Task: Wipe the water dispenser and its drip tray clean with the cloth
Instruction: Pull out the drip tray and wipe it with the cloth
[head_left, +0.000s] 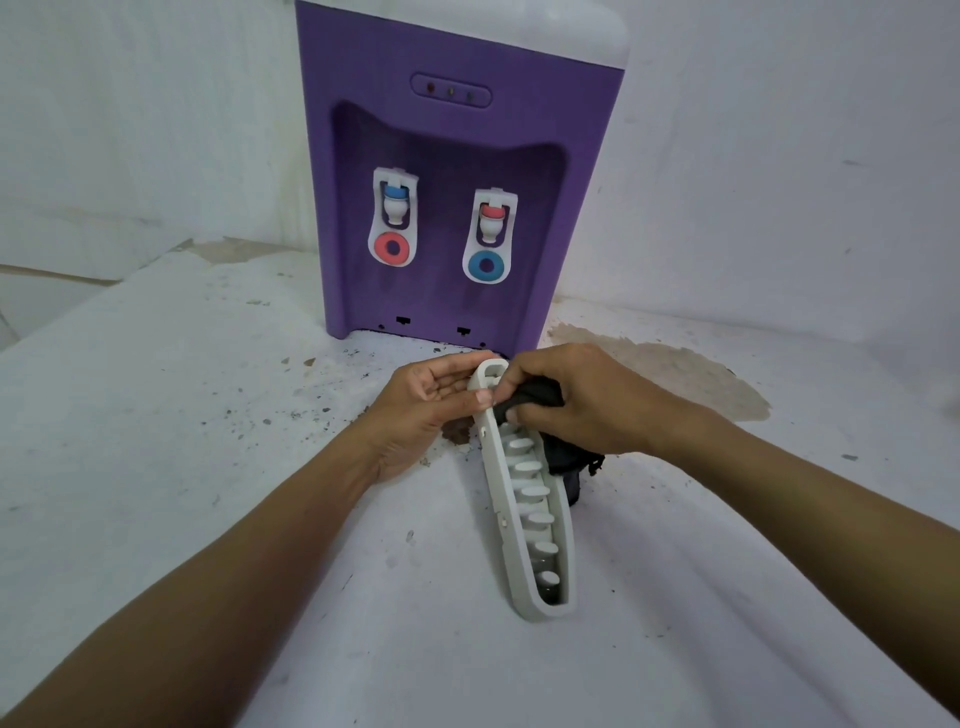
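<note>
A purple water dispenser (457, 171) with two white taps stands against the wall. In front of it, a long grey-white slotted drip tray (524, 525) is held on edge, its near end on the white surface. My left hand (421, 410) grips the tray's far end, thumb on the rim. My right hand (582, 400) pinches a dark cloth (535, 400) against the tray's upper slots. More of the cloth hangs behind the tray, partly hidden by it.
The white surface (208, 441) is speckled with dark grit in front of the dispenser. A brown stain (691, 374) spreads to the right of the dispenser's base. White walls close in behind and on the left.
</note>
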